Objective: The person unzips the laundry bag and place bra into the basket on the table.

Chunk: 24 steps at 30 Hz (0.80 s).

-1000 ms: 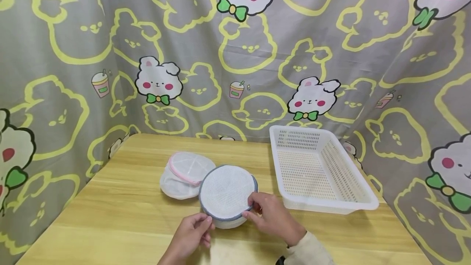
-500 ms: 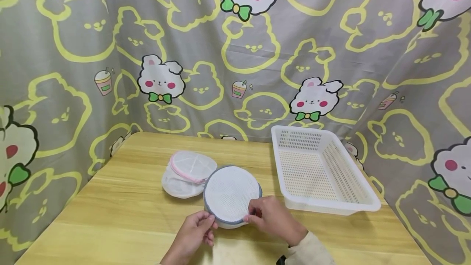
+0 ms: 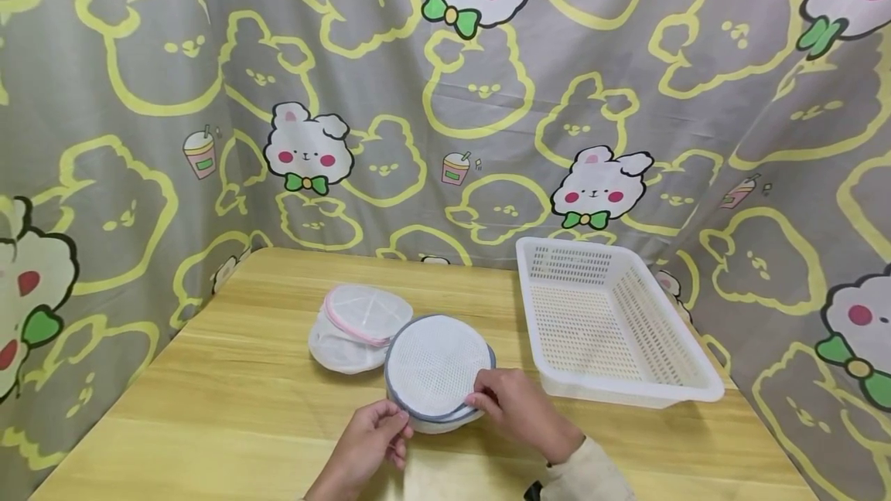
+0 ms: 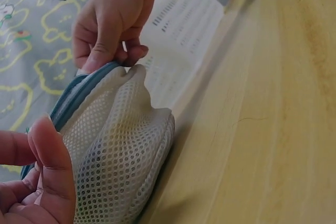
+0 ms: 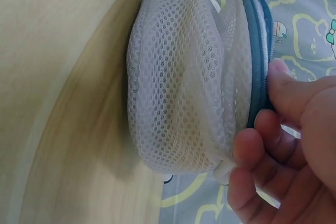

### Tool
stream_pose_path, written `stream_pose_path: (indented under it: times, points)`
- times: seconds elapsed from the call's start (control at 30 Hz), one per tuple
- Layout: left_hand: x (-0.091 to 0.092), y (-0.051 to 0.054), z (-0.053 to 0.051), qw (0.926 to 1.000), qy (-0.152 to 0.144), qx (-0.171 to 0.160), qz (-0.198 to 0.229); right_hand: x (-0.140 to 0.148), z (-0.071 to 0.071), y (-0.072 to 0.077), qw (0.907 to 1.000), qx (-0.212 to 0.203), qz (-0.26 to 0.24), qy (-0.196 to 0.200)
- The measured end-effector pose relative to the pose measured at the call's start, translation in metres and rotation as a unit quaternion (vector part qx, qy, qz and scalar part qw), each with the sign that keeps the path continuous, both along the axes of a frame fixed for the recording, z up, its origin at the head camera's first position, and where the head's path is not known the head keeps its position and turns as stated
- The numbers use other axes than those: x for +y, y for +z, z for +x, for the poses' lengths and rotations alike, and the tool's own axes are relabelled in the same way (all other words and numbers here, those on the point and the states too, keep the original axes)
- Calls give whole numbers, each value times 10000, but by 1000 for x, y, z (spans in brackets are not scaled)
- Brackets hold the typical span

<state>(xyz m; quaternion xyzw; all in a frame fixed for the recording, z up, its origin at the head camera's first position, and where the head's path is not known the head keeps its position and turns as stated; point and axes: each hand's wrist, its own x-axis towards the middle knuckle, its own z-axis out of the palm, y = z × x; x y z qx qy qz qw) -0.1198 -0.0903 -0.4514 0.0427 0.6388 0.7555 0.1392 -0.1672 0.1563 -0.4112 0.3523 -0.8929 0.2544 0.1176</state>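
Observation:
A round white mesh laundry bag point(image 3: 438, 366) with a blue-grey zipped rim stands on the table, its mesh top facing up. My left hand point(image 3: 369, 439) pinches the rim at its near left side. At the near right side, my right hand point(image 3: 522, 412) pinches the rim between thumb and fingers. In the right wrist view the zipper point(image 5: 256, 51) runs along the rim, and the mesh wall point(image 5: 168, 82) below it sags in folds. Behind and left lie white mesh laundry bags point(image 3: 348, 346), the upper one edged with a pink zipper point(image 3: 348, 331).
A white perforated plastic basket point(image 3: 629, 389) stands at the right of the wooden table point(image 3: 209, 424); no contents show in it. A grey patterned curtain point(image 3: 390, 83) hangs around the back and sides.
The head view has shifted slightly. My right fingers have moved a little along the rim, and a narrow split now shows there beside the thumb. The left hand keeps its pinch.

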Motion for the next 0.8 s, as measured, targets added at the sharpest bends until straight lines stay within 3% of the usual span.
stream_pose_path:
  times: [0.5,0.8]
  points:
    - [1,2,6,9999,-65,10,90,1,-2,5,9990,-66,-336,-289]
    - [2,0,6,9999,-115,33,57,0,-3,6,9964,298,-758,-246]
